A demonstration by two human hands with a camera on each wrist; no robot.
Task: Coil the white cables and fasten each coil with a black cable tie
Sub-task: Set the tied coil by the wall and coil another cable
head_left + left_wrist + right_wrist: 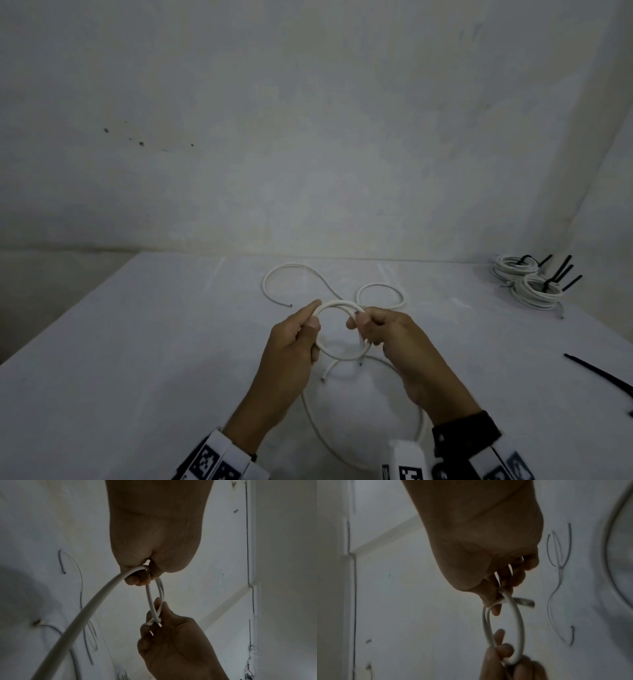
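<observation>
In the lower middle of the head view, the left hand [294, 342] and the right hand [387, 330] hold a small loop of white cable [342, 305] between them, raised a little above the white table [120, 359]. The left hand pinches the loop's left side between thumb and curled fingers; the right hand grasps the right side, its fingers folded around the cable where strands cross. From the left wrist view, the same cable [150, 596] runs out of the left hand's [154, 540] closed fingers, down to the right hand [171, 639] in the lower part of the frame, and a thick blurred length sweeps off toward the lower left. The right wrist view shows the loop [518, 622] hanging as an oval from the right hand [488, 554] toward the left hand [505, 662] at the bottom edge. The rest of this cable trails under the wrists toward the bottom of the head view. Just above the hands in that view, a loose white cable [298, 270] lies in open curves on the table. At the right edge, two finished coils [527, 281] sit bound with black ties, and below them a spare black cable tie [599, 373] lies flat.
</observation>
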